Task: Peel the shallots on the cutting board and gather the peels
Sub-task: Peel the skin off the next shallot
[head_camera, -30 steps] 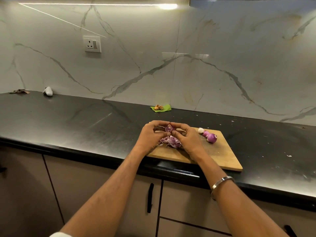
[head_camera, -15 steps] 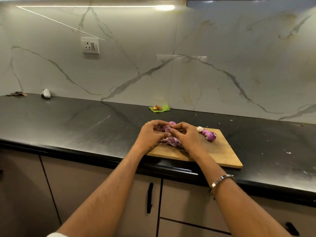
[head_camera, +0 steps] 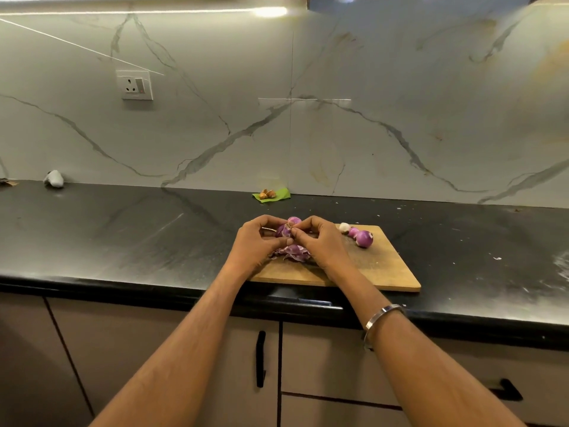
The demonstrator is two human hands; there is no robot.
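A wooden cutting board [head_camera: 380, 269] lies on the black counter near its front edge. Over the board's left end my left hand [head_camera: 257, 243] holds a purple shallot [head_camera: 284, 231] between thumb and fingers. My right hand [head_camera: 320, 241] pinches a bit of skin at the top of that shallot. A second purple shallot [head_camera: 294, 220] shows just behind the fingers. Beneath my hands a heap of purple peels [head_camera: 292, 253] rests on the board. Peeled shallots [head_camera: 363, 238] and a small white piece [head_camera: 344, 226] lie at the board's far right part.
A green leaf with small brown pieces [head_camera: 271, 194] lies at the back wall. A small white object [head_camera: 54, 179] sits far left on the counter [head_camera: 123, 235]. A wall socket [head_camera: 135, 85] is above. White specks dot the counter on the right. Cabinet handles [head_camera: 260, 359] hang below.
My hands have stayed over the board's left end, working at the shallot. The camera has tilted, so the scene sits slightly differently in the frame.
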